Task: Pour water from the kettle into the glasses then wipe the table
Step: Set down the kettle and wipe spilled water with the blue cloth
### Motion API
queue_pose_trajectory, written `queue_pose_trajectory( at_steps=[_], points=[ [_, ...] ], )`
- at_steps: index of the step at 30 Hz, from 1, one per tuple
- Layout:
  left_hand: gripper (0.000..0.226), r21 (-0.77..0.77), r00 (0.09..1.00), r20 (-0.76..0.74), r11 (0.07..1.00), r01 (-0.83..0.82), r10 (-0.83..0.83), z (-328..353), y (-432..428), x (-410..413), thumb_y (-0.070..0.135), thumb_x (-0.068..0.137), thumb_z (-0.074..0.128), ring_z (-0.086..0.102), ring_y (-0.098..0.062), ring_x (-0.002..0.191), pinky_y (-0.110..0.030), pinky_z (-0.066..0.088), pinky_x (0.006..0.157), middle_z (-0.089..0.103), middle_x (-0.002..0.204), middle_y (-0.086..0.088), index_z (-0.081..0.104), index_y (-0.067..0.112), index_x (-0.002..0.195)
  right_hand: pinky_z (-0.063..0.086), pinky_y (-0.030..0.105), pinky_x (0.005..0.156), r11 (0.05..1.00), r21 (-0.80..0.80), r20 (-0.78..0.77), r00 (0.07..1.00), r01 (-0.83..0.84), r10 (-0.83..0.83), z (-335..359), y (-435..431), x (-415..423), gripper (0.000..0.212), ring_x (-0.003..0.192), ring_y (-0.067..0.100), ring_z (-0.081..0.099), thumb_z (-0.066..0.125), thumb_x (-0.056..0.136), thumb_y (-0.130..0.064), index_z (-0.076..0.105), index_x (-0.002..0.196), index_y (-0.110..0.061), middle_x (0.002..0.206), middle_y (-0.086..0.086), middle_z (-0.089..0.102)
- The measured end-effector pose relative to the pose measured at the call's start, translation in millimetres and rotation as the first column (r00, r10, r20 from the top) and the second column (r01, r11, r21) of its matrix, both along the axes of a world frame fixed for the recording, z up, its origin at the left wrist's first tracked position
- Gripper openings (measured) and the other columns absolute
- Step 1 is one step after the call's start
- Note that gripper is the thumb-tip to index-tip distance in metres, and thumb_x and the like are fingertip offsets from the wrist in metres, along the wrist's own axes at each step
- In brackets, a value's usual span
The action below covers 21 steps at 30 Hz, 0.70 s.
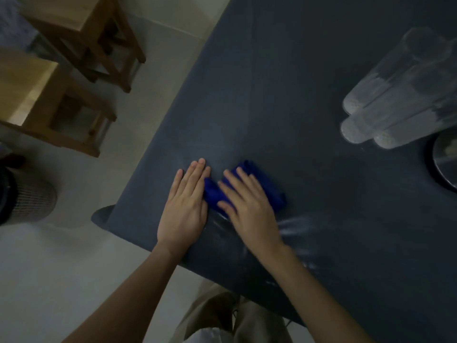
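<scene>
Lying under the right hand (247,209), blue cloth (269,191) pokes beyond its fingers (232,186)

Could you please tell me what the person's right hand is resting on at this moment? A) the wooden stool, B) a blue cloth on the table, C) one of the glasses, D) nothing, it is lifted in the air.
B: the right hand lies flat, fingers spread, on the blue cloth on the dark table, while the glasses stand apart, further along the table.
</scene>
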State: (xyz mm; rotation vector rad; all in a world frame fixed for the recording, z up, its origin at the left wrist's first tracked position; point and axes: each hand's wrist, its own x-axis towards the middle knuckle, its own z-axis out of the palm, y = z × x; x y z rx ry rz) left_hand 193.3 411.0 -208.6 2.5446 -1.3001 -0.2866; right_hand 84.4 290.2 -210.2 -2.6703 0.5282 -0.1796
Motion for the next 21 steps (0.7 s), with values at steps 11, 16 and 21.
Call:
queue_pose_trajectory(
  at_steps=[11, 16, 21],
  points=[
    [0.052, -0.045, 0.999, 0.032, 0.999, 0.006, -0.004, -3, 0, -3, 0.021, 0.099, 0.028, 0.018, -0.018, 0.149, -0.034, 0.005, 0.123, 0.026, 0.159, -0.009, 0.031, 0.008, 0.149, 0.026, 0.038, 0.118, 0.966, -0.084, -0.01, 0.97, -0.244, 0.244, -10, 33, -95, 0.039, 0.137, 0.02, 0.04, 0.047, 0.092, -0.036, 0.061, 0.125, -0.021, 0.141, 0.002, 0.054],
    [0.052, -0.062, 0.999, 0.048, 0.998, 0.015, -0.012, -6, 2, -3, 0.019, 0.098, 0.029, 0.021, -0.022, 0.148, -0.034, 0.005, 0.123, 0.028, 0.158, -0.011, 0.033, 0.005, 0.148, 0.02, 0.052, 0.116, 0.967, -0.228, -0.076, 0.992, -0.114, 0.099, -13, -19, -189, 0.042, 0.14, 0.032, 0.031, 0.053, 0.089, -0.042, 0.057, 0.129, -0.028, 0.149, 0.012, 0.04],
    [0.053, -0.057, 0.999, 0.053, 0.998, 0.01, -0.007, -7, -1, -3, 0.021, 0.098, 0.029, 0.021, -0.023, 0.148, -0.033, 0.003, 0.123, 0.027, 0.158, -0.012, 0.033, 0.004, 0.148, 0.015, 0.066, 0.112, 0.879, -0.183, -0.234, 0.849, 0.44, -0.473, 12, -79, -276, 0.053, 0.144, 0.043, 0.015, 0.02, 0.097, -0.056, 0.048, 0.136, -0.034, 0.157, 0.021, 0.019]
  ],
)
